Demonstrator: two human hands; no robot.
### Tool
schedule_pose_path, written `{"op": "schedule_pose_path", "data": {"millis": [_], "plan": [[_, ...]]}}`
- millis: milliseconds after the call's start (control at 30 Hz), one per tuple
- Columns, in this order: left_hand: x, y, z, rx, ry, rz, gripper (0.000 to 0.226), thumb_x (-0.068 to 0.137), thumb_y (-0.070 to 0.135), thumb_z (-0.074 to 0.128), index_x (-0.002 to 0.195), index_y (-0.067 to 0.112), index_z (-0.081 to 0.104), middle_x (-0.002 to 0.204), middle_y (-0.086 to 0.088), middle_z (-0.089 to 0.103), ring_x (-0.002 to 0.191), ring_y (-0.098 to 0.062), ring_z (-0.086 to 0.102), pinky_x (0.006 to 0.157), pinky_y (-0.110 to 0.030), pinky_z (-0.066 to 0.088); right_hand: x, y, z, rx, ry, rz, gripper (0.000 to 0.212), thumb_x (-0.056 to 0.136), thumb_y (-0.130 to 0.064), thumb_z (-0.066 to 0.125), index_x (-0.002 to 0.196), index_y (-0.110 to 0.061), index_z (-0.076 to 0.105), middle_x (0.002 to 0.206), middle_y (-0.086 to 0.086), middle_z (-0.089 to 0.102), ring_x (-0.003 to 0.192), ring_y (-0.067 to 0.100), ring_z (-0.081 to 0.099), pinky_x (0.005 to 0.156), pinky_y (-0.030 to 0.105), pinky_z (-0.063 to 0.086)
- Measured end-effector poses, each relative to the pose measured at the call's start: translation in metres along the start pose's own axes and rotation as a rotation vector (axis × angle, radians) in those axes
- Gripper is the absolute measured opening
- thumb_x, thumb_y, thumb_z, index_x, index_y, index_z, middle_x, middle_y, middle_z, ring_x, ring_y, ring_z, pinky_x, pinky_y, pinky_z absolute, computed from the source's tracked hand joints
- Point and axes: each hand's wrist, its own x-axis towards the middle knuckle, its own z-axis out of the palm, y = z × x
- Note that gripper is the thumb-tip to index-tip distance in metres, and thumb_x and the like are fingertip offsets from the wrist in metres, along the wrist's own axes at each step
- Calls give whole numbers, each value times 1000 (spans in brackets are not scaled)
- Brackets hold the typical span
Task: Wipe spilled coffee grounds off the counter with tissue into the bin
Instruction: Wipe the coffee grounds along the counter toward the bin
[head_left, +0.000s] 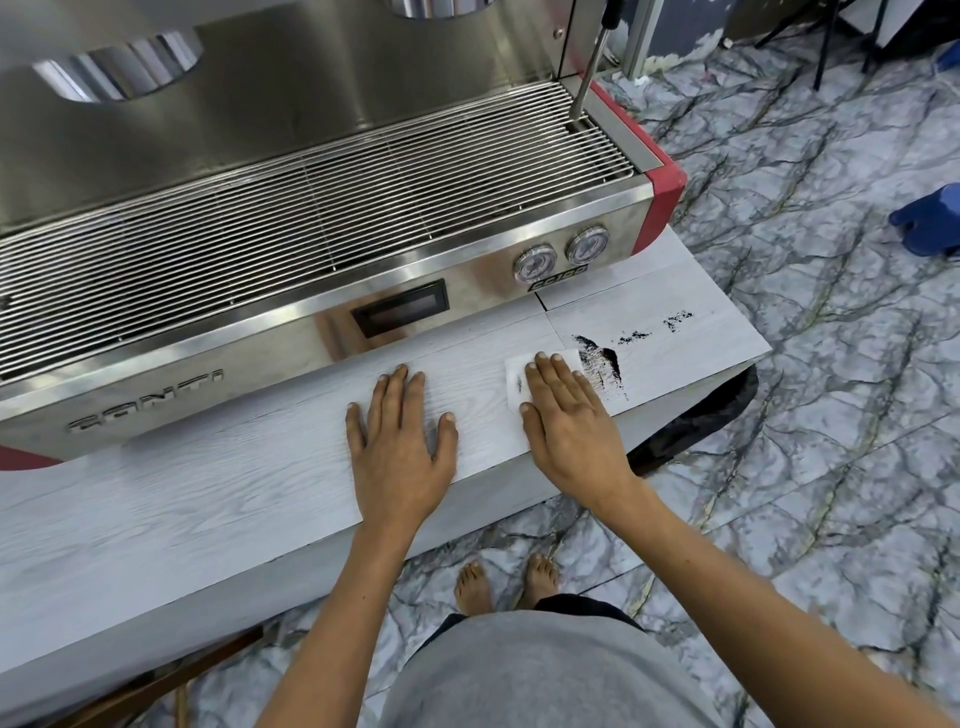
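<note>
Mid-wipe: your right hand presses flat on the tissue, centre-right, against the coffee grounds. Left hand rests open, empty. Next, I'd push right toward the black bin below the counter edge.

A marble-patterned floor in grey and blue, veined dark, spreads to the right and under the pale wood-grain desk. A steel espresso machine with red corners fills the desk's back. Dark stand legs rise at the far right, near a blue object on the floor.
</note>
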Motion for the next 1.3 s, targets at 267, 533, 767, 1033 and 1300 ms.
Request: {"op": "schedule_pose_path", "data": {"millis": [267,533,767,1033,1300], "plan": [[-1,-1,0,0,3,10,64,97,53,26,152,22,31,163,3,23,151,-14,13,123,-48,4,24,15,-3,19,-24,39,54,100,-31,27,140,0,43,147,16,41,140,29,33,115,47,27],[-1,0,-1,-5,3,15,65,97,53,27,153,21,31,163,2,23,151,-15,14,123,-48,3,17,35,-7,19,6,33,50,101,-29,27,140,-3,44,147,14,42,140,26,34,115,45,28],[-1,-2,-1,-1,4,16,63,98,52,29,153,21,32,163,2,23,151,-15,14,123,-48,4,18,53,-12,28,11,59,48,101,-28,30,140,-5,45,147,13,42,139,25,35,113,46,31],[-1,-1,-1,3,0,20,64,97,53,26,153,20,31,163,2,23,152,-15,13,123,-48,4,22,63,-17,103,0,69,46,101,-24,28,138,-5,48,146,13,44,139,26,36,114,47,31],[-1,0,-2,-4,9,18,66,96,54,24,152,20,33,163,1,24,151,-16,15,123,-49,4,25,61,-24,214,70,101,34,101,-9,41,132,-4,53,141,13,50,137,26,39,113,44,31]]}}
